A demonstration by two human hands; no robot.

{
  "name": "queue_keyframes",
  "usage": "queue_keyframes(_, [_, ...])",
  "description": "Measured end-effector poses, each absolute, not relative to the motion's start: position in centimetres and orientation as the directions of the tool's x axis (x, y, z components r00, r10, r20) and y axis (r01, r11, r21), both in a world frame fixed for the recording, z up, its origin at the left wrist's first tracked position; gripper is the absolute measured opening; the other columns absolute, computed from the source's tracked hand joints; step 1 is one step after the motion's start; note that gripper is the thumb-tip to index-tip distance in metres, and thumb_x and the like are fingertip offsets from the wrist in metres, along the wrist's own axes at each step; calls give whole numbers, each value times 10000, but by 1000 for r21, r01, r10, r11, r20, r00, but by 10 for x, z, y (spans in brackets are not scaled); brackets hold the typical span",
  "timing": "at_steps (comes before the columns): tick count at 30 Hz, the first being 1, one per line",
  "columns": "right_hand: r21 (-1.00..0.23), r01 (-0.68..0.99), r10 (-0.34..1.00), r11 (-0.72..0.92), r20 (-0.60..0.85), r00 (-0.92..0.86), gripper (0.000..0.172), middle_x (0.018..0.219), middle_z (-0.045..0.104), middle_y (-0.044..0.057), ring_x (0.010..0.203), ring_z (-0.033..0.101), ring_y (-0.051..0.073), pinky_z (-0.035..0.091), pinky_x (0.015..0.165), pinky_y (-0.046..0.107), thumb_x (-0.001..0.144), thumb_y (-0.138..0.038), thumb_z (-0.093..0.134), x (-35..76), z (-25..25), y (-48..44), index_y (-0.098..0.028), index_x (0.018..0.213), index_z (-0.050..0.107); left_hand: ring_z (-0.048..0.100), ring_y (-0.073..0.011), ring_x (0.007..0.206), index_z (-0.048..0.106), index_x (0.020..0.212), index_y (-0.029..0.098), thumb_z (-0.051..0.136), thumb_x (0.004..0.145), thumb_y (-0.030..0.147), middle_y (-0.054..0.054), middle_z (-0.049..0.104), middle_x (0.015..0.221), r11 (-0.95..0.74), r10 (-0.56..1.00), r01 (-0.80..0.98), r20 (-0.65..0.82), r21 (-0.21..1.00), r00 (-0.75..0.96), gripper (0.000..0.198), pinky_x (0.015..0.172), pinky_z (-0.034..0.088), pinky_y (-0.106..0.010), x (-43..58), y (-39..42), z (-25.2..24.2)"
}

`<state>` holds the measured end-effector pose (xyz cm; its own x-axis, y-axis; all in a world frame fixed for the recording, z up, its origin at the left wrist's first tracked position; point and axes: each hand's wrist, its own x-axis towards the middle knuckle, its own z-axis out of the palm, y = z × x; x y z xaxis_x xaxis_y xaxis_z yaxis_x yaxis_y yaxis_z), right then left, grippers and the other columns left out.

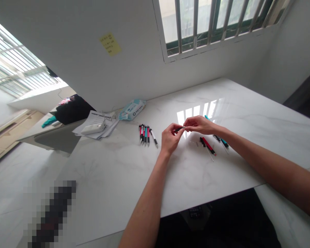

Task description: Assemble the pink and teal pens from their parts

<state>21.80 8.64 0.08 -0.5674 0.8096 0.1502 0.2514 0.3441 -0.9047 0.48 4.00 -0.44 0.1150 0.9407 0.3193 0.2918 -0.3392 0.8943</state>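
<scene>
White marble table (119, 179), glossy, set under a barred window (209, 24); a yellow sticky note (110, 44) is on the wall left of it.

Item: left hand (169, 139). I see thumb and fingers pinched on one end of a black pen (179, 129).

Item: right hand (198, 124). Fingertips are closed on the pen's other end, palm down.

Item: black pen. It is held a little above the table and bridges the two hands. Only a short stretch shows between the fingertips, and both ends are hidden inside the grips.

Item: row of pens (145, 134). They lie side by side on the table, left of the left hand and apart from it.

Item: red pen (208, 146) and teal pen (223, 141), with thin loose parts beside them. They lie under and just past the right wrist.

Item: pack of wipes (132, 109) and a heap of papers (95, 128), at the far left edge near the wall.

Handling note, my judgement: both pinches sit near the ends, so the hands should stay in one line along the barrel. The work is best held low over the table, so that a dropped small part lands close by. The left pinch serves as the anchor, and the right does the fine work.
</scene>
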Motion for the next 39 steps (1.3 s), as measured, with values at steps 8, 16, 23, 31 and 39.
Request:
queue_keyframes(8, [-886,264,762,382,140,-633,471,819,729,61,776,634,182,487,767,323,966,-593,582,218,7,85,-171,846,752,700,-175,833,749,906,192,783,853,417,-53,768,906,-335,942,262,315,905,116,234,765,526,-293,4,42,-5])
queue_keyframes(16, [-988,22,730,155,99,-676,522,793,693,63,723,581,156,456,707,305,954,-642,602,207,-2,82,-158,791,707,628,-138,732,767,931,177,867,751,435,-38,736,806,-158,984,-81,164,984,67,330,700,477,-271,8,44,-7])
queue_keyframes(23, [-876,295,838,381,193,-510,543,790,739,61,683,601,163,472,703,310,999,-630,511,213,6,83,-182,793,738,574,-111,741,742,979,204,826,786,529,-21,685,864,-87,994,-149,96,985,52,387,672,439,-236,8,45,-7])
queue_keyframes(31, [-530,823,958,205,281,-58,227,924,793,48,778,707,200,517,729,318,934,-403,656,288,1,126,-216,988,774,600,-107,694,630,917,196,734,854,592,-31,689,883,-64,998,-106,66,992,16,415,658,439,-239,8,45,-4])
queue_keyframes(39, [-427,901,996,76,81,-46,300,1020,807,74,897,724,237,529,776,304,879,-369,709,289,-19,131,-208,1125,771,549,-104,647,673,945,184,752,848,552,-14,667,790,-82,996,-76,85,994,33,390,651,431,-249,7,46,-6])
